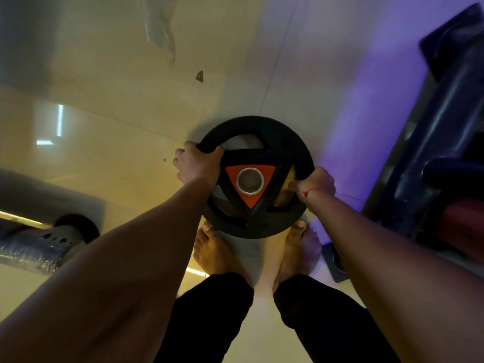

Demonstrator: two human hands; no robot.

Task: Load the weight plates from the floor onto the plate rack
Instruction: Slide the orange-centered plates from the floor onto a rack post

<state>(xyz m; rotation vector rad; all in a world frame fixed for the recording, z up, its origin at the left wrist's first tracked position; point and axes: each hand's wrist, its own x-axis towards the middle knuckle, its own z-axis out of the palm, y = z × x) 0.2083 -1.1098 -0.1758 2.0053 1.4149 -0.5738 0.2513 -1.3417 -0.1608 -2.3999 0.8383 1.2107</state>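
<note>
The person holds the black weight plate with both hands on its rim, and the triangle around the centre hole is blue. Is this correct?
Not quite. The triangle around the centre hole is orange, not blue, as the head view shows. The rest holds: the left hand and the right hand both grip the rim of the black weight plate.

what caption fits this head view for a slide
Both hands, left and right, grip a black weight plate above bare feet.

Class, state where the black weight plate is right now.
Centre of the head view: the weight plate is held by the left hand and right hand, above the bare feet.
</note>
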